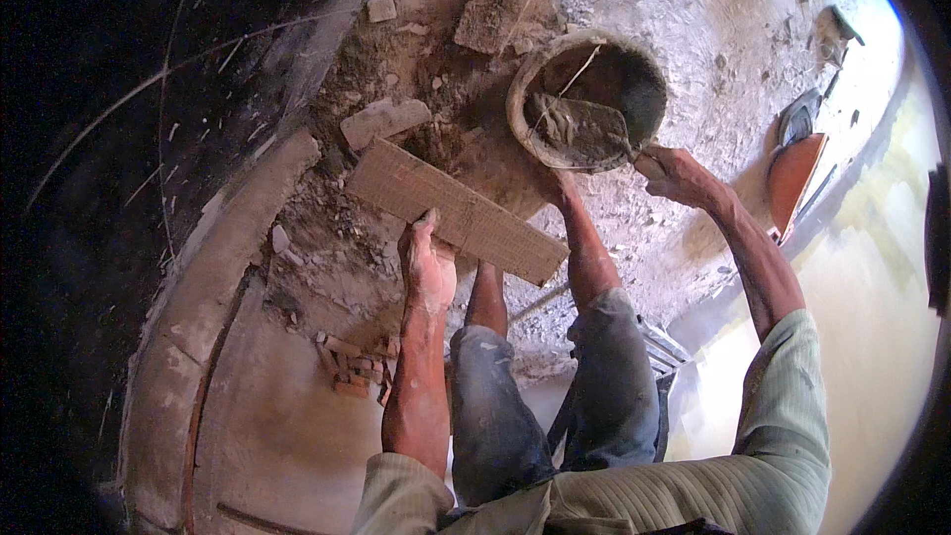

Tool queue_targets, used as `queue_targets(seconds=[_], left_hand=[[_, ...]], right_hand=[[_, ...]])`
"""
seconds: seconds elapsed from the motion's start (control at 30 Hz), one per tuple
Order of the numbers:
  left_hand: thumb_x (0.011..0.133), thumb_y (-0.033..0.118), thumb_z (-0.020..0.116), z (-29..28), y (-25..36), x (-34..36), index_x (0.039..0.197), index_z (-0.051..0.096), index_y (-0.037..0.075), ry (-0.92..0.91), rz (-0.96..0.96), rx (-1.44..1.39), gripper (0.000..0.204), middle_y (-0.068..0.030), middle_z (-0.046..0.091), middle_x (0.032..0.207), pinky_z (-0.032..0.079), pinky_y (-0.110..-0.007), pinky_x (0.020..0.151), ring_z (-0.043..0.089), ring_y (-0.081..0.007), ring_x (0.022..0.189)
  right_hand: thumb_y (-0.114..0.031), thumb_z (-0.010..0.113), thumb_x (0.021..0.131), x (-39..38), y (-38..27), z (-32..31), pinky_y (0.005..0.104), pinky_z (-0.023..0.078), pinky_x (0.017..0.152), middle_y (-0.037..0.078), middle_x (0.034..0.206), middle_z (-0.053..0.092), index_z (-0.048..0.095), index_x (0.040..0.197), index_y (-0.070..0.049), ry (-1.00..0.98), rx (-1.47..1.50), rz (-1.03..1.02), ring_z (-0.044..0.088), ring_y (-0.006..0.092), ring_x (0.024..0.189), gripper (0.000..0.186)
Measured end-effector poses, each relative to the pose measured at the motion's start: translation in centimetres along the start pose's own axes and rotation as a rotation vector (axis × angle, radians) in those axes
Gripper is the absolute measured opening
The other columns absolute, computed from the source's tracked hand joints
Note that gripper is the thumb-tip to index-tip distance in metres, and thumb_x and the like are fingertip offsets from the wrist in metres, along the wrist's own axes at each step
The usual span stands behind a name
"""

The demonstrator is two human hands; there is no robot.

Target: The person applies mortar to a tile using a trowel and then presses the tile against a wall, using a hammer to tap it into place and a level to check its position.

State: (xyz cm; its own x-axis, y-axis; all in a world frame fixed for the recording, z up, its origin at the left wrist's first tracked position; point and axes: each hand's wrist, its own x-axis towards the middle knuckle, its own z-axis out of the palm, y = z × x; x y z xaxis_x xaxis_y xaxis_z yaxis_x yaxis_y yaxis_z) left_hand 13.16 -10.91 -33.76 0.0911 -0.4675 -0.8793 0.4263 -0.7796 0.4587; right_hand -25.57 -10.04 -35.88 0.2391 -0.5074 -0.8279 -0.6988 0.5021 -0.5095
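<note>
My left hand [430, 267] is closed on a long, flat, brown rectangular board [466, 216] with a finely textured face. The thumb lies on top of the board, which slants down to the right in front of my legs. Further off and to the right, a round, mortar-crusted pan [517, 104] stands on the ground. My right hand [684, 176] is closed around the handle of a trowel [599, 126], at the pan's near right rim. The trowel's blade is inside the pan, over wet grey mortar [565, 127]. The fingers under the board are mostly hidden.
Rubble and broken masonry, including a flat chunk [386, 123], lie past the board. A low ledge [213, 228] curves along the left, beside a dark area. Bricks [355, 367] are piled near my left forearm. An orange-brown piece [794, 178] leans at the right by the wall.
</note>
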Motion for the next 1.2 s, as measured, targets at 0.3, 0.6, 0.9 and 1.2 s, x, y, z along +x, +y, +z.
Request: queue_targets(seconds=[0.3,0.6,0.9,1.2], left_hand=[[0.085,0.021,0.058,2.5,0.7,0.8,0.109,0.054,0.006,-0.098,-0.014,0.029,0.028,-0.0039,0.056,0.107,0.045,-0.032,0.084,0.053,-0.0154,0.1],[0.084,0.024,0.057,7.3,2.2,-0.5,0.11,0.053,0.008,-0.245,-0.042,-0.012,0.031,-0.0043,0.057,0.106,0.049,-0.036,0.08,0.057,-0.0193,0.094],[0.086,0.024,0.053,11.3,4.8,-3.5,0.109,0.053,0.007,-0.355,-0.063,-0.112,0.029,-0.0091,0.059,0.104,0.051,-0.045,0.082,0.059,-0.025,0.093],[0.087,0.021,0.049,12.3,5.6,-4.9,0.116,0.05,0.001,-0.278,-0.046,-0.184,0.035,-0.0145,0.059,0.112,0.054,-0.042,0.079,0.062,-0.0256,0.098]], right_hand=[[-0.022,0.068,0.068,-9.4,-1.4,-1.2,0.0349,0.047,0.061,0.009,0.077,0.056,0.055,0.109,0.0,0.033,0.319,0.315,0.055,0.0207,0.067,0.049],[-0.02,0.072,0.069,-19.0,-9.1,-0.1,0.0368,0.048,0.079,0.017,0.1,0.062,0.052,0.117,0.001,0.292,0.141,0.067,0.061,0.0281,0.089,0.056],[-0.013,0.069,0.074,-20.1,-14.2,6.0,0.0379,0.046,0.052,0.011,0.078,0.052,0.047,0.123,-0.006,0.714,-0.351,-0.072,0.057,0.0265,0.065,0.053],[-0.006,0.072,0.071,-22.2,-14.7,6.6,0.035,0.048,0.058,0.01,0.085,0.059,0.051,0.122,-0.004,0.794,-0.487,-0.048,0.059,0.0242,0.071,0.055]])
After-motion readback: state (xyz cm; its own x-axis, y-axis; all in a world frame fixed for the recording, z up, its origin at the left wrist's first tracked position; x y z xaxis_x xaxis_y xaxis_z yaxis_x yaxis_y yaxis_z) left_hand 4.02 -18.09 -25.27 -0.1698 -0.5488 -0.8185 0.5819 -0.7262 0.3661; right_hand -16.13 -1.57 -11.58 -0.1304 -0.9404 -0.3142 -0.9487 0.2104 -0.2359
